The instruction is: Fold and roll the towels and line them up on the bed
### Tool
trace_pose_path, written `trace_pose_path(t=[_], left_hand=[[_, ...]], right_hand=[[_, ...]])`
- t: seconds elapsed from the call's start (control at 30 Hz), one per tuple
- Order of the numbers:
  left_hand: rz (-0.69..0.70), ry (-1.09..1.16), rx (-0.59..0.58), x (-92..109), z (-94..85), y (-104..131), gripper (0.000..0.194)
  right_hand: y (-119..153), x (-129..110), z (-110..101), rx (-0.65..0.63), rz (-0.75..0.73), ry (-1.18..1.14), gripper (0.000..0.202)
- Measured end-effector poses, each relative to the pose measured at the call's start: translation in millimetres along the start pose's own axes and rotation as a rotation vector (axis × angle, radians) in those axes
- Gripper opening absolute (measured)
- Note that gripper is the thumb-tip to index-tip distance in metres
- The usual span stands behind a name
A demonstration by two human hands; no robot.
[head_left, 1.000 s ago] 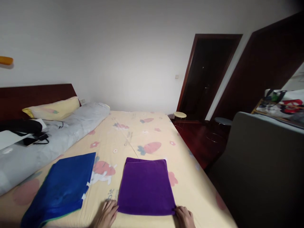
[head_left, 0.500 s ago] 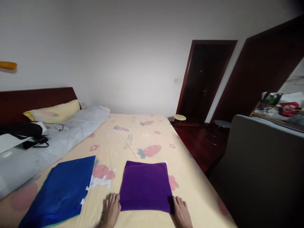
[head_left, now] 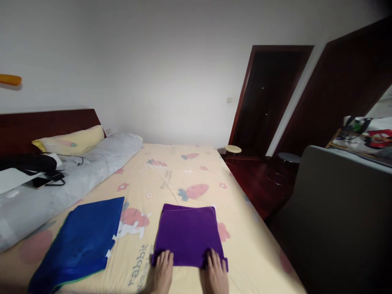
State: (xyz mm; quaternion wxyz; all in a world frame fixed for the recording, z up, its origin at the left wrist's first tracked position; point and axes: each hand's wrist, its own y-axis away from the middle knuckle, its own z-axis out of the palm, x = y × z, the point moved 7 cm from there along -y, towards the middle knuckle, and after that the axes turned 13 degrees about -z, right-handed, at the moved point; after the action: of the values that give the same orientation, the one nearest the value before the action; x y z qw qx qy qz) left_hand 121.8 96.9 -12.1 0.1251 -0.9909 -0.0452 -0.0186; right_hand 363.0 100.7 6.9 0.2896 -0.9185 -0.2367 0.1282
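A folded purple cloth (head_left: 190,232) lies on the bed in front of me. My left hand (head_left: 163,265) is at the left part of its near edge, fingers bent over the fabric and closed on it. At the right part of the same edge, my right hand (head_left: 216,265) grips the cloth likewise. Both thumbs are hidden. Small bits of purple fabric stick out beside the hands at the near corners. To the left lies a blue cloth (head_left: 82,237) with green edging and small white tags, apart from both hands.
The bed (head_left: 171,175) has a yellow sheet printed with carrots and rabbits. A grey quilt (head_left: 98,163), a pillow (head_left: 70,141) and a phone (head_left: 41,182) are along the left. Past the bed's right edge stand a round stool (head_left: 232,149) and a dark grey panel (head_left: 330,204).
Both hands have moved inward from the side edges of the purple cloth to its near edge. The near corners now bulge outward. The blue cloth stays where it was.
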Motion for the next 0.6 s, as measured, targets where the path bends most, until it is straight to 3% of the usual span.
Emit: trace_pose_path(t=[0.1, 0.2, 0.3, 0.43, 0.5, 0.6], left_hand=[[0.108, 0.092, 0.036, 53, 9.3, 10, 0.072], [0.164, 0.117, 0.021, 70, 9.3, 18, 0.073], [0.243, 0.108, -0.021, 48, -8.0, 19, 0.072], [0.254, 0.074, -0.036, -11, -38.4, 13, 0.063], [0.261, 0.056, -0.06, -32, -45.9, 10, 0.06], [0.272, 0.035, -0.082, -49, -50.3, 5, 0.061]], right_hand=[[-13, -46, 22, 0.037, -0.114, -0.024, 0.063], [-21, -74, 29, -0.035, -0.243, -0.119, 0.065], [-18, -62, 14, -0.103, -0.259, -0.13, 0.065], [1, -9, -12, -0.177, -0.187, -0.086, 0.067], [11, 15, -19, -0.22, -0.174, -0.068, 0.066], [22, 36, -21, -0.254, -0.181, -0.045, 0.066]])
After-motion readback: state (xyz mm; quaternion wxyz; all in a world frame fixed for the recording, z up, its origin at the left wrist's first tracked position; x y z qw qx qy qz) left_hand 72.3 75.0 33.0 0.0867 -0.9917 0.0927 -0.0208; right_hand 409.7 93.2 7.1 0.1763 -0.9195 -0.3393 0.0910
